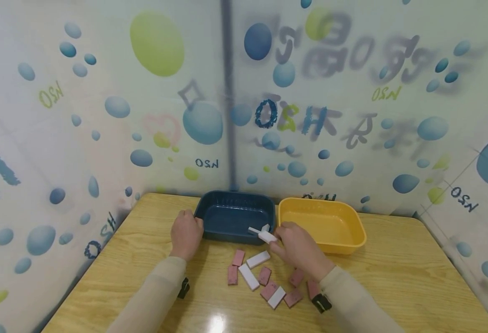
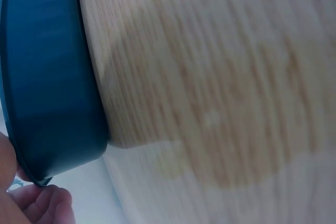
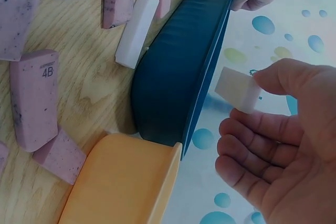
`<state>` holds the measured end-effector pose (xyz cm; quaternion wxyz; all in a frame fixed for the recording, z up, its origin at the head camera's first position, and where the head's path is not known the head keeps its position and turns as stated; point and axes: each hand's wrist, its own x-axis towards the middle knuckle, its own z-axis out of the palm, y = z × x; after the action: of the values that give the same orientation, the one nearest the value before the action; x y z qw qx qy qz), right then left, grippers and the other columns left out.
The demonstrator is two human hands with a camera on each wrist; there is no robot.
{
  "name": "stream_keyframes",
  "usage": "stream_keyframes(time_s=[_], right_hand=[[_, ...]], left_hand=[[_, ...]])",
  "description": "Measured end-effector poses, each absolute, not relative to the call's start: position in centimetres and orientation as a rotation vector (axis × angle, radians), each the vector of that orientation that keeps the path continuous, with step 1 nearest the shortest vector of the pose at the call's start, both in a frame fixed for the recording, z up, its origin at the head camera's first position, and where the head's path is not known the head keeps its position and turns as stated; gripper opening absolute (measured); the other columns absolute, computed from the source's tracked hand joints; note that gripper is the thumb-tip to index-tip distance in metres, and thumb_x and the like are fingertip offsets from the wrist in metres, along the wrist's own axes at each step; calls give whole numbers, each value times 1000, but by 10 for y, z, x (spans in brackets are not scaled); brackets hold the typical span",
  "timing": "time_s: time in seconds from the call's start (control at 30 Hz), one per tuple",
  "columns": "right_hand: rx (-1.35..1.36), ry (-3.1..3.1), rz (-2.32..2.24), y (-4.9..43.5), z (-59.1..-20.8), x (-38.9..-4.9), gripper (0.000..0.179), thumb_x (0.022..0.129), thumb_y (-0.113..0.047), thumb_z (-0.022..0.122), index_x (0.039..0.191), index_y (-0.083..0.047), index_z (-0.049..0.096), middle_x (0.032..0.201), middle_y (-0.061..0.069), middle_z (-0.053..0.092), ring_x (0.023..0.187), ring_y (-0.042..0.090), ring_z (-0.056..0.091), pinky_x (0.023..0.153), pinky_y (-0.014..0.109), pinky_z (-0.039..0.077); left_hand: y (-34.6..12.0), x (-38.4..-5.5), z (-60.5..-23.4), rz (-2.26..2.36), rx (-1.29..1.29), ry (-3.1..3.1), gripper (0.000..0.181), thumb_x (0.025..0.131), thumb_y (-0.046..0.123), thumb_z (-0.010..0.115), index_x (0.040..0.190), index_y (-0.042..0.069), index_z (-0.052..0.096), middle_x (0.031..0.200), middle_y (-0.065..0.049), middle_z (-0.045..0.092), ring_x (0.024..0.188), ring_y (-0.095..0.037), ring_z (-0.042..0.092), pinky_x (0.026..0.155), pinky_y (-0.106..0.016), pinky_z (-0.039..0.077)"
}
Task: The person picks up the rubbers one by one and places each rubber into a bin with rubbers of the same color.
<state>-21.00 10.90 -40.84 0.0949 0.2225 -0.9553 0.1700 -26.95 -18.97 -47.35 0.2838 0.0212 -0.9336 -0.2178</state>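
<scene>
My left hand (image 1: 187,235) grips the left rim of a dark blue plastic bin (image 1: 231,237); in the left wrist view thumb and fingers pinch its corner. Between thumb and forefinger, my right hand (image 1: 299,247) pinches a white eraser (image 3: 237,88) at the bin's right front corner. Two more white erasers (image 1: 253,230) show just beyond it, inside the blue bin. On the table in front lie several pink speckled erasers (image 3: 35,100), some marked 4B, and a few white erasers (image 1: 249,277).
A yellow bin (image 1: 354,247) stands close to the right of the blue one, beneath my right wrist's far side. Both bins are near the back edge of the wooden table (image 1: 398,263). Behind rises a wall covering (image 1: 352,175) with printed drops.
</scene>
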Motion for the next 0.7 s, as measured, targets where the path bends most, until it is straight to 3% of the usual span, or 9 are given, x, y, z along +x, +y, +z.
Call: stream_keyframes(time_s=[0.7], right_hand=[[756, -2861, 568, 93, -415, -235, 14, 95, -18, 70, 89, -6, 74, 79, -1, 55, 72, 13, 49, 69, 29, 50]], left_hand=[[-189, -270, -475, -595, 62, -2465, 13, 87, -3, 57, 74, -5, 57, 71, -17, 53, 57, -30, 52, 53, -46, 51]])
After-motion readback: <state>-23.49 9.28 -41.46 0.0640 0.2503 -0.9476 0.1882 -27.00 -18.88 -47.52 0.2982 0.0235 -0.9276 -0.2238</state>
